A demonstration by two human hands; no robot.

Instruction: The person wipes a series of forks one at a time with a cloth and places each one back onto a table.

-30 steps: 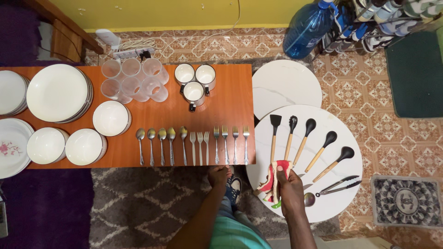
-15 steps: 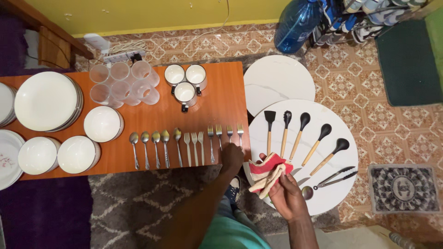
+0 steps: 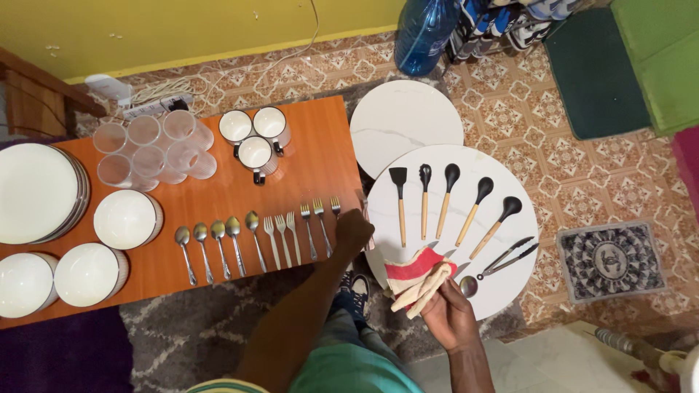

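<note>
My right hand (image 3: 450, 316) holds a red and white cloth (image 3: 411, 268) wrapped around a bundle of wooden-handled utensils (image 3: 426, 287), over the near edge of a round white marble-look table (image 3: 502, 280). My left hand (image 3: 353, 229) rests on the right end of the orange table (image 3: 320, 138), just right of a row of forks (image 3: 306, 225). Its fingers are closed on a slim wooden-handled utensil (image 3: 366, 218) lying along the table edge. Several spoons (image 3: 218, 244) lie left of the forks.
Several black spatulas and ladles with wooden handles (image 3: 451, 200), tongs (image 3: 510, 256) and a metal spoon (image 3: 468, 285) lie on the round table. Clear cups (image 3: 149, 149), three mugs (image 3: 255, 135), bowls (image 3: 127, 218) and stacked plates (image 3: 36, 193) fill the orange table. A blue water bottle (image 3: 426, 33) stands behind.
My left hand moved from beside the cloth bundle up onto the orange table's right end next to the forks. The right hand tilted the bundle sideways.
</note>
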